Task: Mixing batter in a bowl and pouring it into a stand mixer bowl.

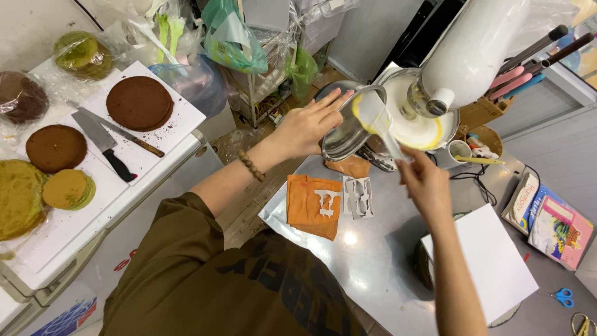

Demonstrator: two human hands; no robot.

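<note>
The right hand (426, 180) grips a white spatula (380, 121), its blade reaching into the small steel bowl (345, 134) that the left hand (308, 124) holds tilted against the stand mixer's bowl (423, 127) of white cream, above the steel worktop (373, 249). An orange cloth (311, 205) lies below.

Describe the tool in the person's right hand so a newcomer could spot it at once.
Start at the white stand mixer over its cream-filled bowl. In front, the right hand holds a spatula. Its pale translucent blade, smeared yellow, sets it apart.
</note>
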